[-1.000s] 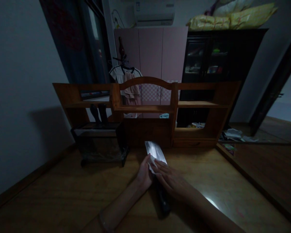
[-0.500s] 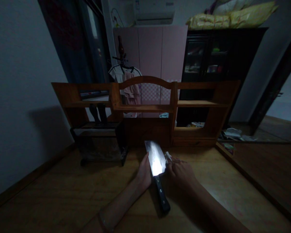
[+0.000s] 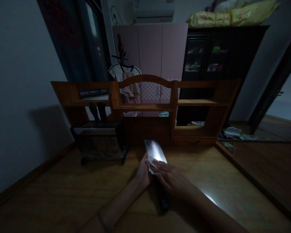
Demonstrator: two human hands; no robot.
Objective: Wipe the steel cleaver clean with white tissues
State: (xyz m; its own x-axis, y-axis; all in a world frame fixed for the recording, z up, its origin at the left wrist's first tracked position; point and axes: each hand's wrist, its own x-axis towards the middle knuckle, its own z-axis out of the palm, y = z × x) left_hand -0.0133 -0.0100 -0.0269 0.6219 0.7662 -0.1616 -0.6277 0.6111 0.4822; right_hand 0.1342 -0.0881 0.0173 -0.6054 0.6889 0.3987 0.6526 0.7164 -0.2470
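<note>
A cleaver [image 3: 156, 149] with a wide shiny blade and a black handle is held over the wooden tabletop, its handle toward me. My left hand [image 3: 143, 172] grips the blade along its left side, thumb on the near face. With my right hand [image 3: 172, 180] I press a crumpled white tissue or cloth [image 3: 150, 162] flat on the lower part of the blade. That hand hides the blade's lower end and the upper part of the handle.
A dark knife block [image 3: 99, 145] with two black-handled tools upright in it stands at the left on the wooden table [image 3: 87, 191]. A wooden shelf unit [image 3: 145, 107] runs along the back edge. A wall [image 3: 21, 97] rises at the left.
My right hand has moved left with the white tissue or cloth, from beside the blade's right edge onto its face. The left hand and cleaver stay nearly still.
</note>
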